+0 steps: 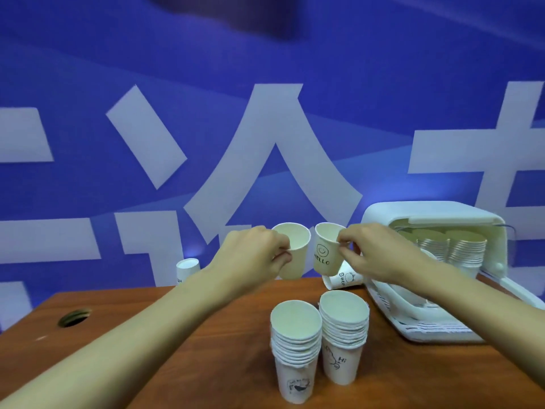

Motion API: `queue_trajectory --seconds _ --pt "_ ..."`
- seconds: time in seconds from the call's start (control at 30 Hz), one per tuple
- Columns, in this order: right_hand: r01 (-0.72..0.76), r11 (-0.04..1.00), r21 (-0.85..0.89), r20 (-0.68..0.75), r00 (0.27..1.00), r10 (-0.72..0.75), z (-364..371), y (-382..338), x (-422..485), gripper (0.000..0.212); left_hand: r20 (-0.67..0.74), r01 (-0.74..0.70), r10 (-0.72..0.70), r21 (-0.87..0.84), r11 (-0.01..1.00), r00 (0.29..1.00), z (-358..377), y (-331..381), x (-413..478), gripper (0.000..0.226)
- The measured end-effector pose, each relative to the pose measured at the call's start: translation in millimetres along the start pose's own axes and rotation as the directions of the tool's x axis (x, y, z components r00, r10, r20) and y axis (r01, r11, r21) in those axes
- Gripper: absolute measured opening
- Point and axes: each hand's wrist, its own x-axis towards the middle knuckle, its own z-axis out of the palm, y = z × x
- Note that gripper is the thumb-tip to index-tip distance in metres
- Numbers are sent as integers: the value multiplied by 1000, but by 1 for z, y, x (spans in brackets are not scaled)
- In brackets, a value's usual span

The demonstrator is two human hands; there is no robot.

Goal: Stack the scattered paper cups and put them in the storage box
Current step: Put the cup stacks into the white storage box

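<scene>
A blue backdrop (88,69) with big white characters rises behind the brown wooden surface (177,335). Above its far edge the left hand (253,255) has its fingers (281,258) curled round a plain paper cup (292,249), and the right hand (380,255) pinches the rim of a HELLO cup (324,252) close beside it. Below the fingers stand a left stack (296,349) and a right stack (343,335). Right of the right hand the white storage box (427,211) is open with stacked cups inside, a loose cup (345,278) lies under that hand, and a lone cup (188,268) stands left of the left hand.

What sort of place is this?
Probably an exhibition or event stand: a big blue banner with huge white lettering behind a wooden table, with stacked paper cups and a white storage box.
</scene>
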Motion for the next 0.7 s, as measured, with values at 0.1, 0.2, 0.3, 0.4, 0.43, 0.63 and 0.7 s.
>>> queue_trajectory --seconds 0.1,0.2,0.3,0.4,0.43,0.63,0.7 --pt "-31 998 54 -133 990 38 -30 -12 -9 24 -38 -10 10 -15 1000 999 -36 14 -9 17" --pt "-30 997 74 -170 985 42 -53 -25 -23 23 -49 -21 20 -14 1000 999 -63 27 -21 18" --pt "-3 998 68 -151 988 14 -64 -35 -40 21 -27 -55 55 -9 998 998 -78 40 -37 20" --pt "14 999 46 -149 989 -7 -66 -41 -58 28 6 -57 57 23 998 998 -82 52 -52 21" --pt "17 999 48 -142 990 -10 -67 -41 -64 31 25 -58 57 41 998 998 -81 56 -56 22" --pt "10 999 45 -103 995 -5 -58 -41 -85 25 139 -34 27 45 998 990 -64 62 -71 24" --pt "5 998 57 -99 995 1 -54 -39 -87 26 179 -31 21 48 998 984 -57 63 -73 30"
